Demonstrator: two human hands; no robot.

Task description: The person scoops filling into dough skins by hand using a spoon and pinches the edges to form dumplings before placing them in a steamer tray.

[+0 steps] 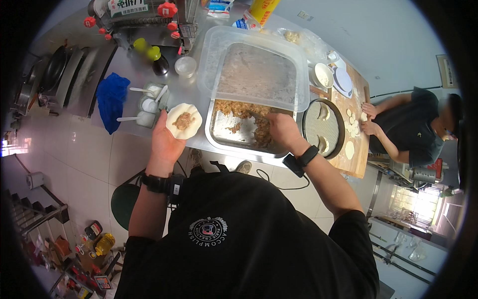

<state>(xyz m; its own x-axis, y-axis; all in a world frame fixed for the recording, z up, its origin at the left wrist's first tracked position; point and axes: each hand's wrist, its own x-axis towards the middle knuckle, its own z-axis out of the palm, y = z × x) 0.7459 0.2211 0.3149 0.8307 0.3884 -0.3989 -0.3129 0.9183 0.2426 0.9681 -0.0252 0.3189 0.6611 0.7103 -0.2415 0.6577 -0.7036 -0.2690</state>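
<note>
On the palm and fingers of my left hand lies a round dough wrapper, with a lump of minced filling spread in its middle. My right hand reaches over the steel tray, gripping a thin dark utensil whose tip is in the filling. Brown minced filling covers the tray's far side and right part, and bare metal shows at the left. A clear plastic lid rests over the tray's far half. Right of it, a round steamer holds two folded dumplings.
A co-worker handles dough at the wooden board, where several wrappers lie. Spoons stand in the seasoning containers at left, beside a blue plastic bag. A white bowl stands behind the steamer. A cable hangs below my right wrist.
</note>
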